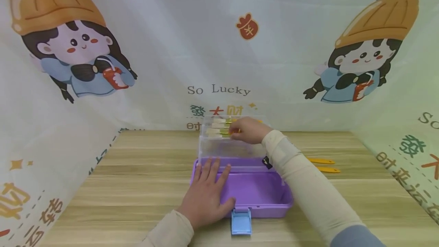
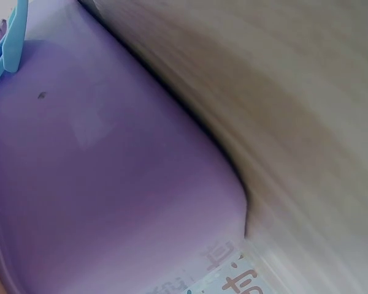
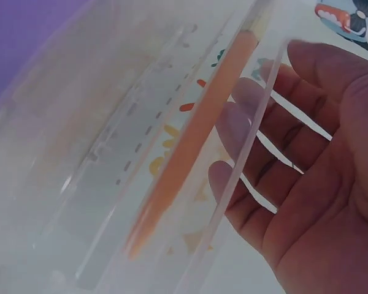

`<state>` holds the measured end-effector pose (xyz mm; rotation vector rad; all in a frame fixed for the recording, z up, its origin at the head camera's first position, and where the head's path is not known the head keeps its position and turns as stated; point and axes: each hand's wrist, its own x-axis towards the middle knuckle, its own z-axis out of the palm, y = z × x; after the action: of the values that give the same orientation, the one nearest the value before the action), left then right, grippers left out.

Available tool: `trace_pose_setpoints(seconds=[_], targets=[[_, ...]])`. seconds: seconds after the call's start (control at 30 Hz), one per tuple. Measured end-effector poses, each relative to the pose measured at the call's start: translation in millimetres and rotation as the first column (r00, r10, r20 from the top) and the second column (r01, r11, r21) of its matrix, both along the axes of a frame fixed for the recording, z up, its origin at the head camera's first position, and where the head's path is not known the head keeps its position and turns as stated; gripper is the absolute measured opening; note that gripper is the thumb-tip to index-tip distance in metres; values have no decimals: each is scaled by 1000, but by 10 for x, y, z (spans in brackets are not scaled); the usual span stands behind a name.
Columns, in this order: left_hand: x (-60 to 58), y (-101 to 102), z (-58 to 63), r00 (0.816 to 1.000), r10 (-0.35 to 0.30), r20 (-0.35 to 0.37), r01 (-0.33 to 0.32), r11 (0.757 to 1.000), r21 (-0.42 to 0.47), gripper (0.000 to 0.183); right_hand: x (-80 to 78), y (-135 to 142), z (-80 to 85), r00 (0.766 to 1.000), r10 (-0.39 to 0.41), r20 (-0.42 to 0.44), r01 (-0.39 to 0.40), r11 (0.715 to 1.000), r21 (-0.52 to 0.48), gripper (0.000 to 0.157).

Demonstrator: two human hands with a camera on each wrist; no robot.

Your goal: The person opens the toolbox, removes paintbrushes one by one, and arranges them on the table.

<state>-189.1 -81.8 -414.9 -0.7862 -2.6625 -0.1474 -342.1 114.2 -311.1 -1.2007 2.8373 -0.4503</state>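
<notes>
A purple box [image 1: 253, 188] stands on the table, its pale blue latch [image 1: 241, 222] hanging at the front. My left hand [image 1: 207, 197] rests on its left side with fingers spread; the left wrist view shows the box's outer wall [image 2: 122, 159]. Above the back edge, a clear plastic tray [image 1: 203, 136] holds several paintbrushes [image 1: 219, 132] with pale bristles. My right hand [image 1: 250, 129] grips this tray. In the right wrist view the fingers curl behind its clear wall [image 3: 248, 144], near an orange handle [image 3: 196, 138]. A clear lid [image 1: 226, 148] rises behind the box.
Two yellow-orange handles [image 1: 321, 161] lie on the wooden table [image 1: 144, 174] right of the box, partly behind my right forearm. A small black object [image 1: 267, 162] sits at the box's back right. A printed cloth [image 1: 164, 48] hangs behind and at both sides.
</notes>
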Motion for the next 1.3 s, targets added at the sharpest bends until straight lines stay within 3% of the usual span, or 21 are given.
trace_pose_setpoints(seconds=[0.27,0.5,0.9,1.3], targets=[[4,-4,-9,1000,-4,-5,4,1000,7,81,-68,30,10,999,24,-35,-23,999,33,12],[20,4,-6,1000,-4,-18,4,1000,3,82,-128,34,30,1000,-1,-31,2,999,37,12],[17,6,8,1000,-1,-21,1,1000,-2,82,-262,14,-76,999,10,-34,-9,1000,21,7],[19,-4,7,1000,2,-24,-2,1000,-15,81,-323,-9,-122,999,2,-37,-1,1000,28,21]])
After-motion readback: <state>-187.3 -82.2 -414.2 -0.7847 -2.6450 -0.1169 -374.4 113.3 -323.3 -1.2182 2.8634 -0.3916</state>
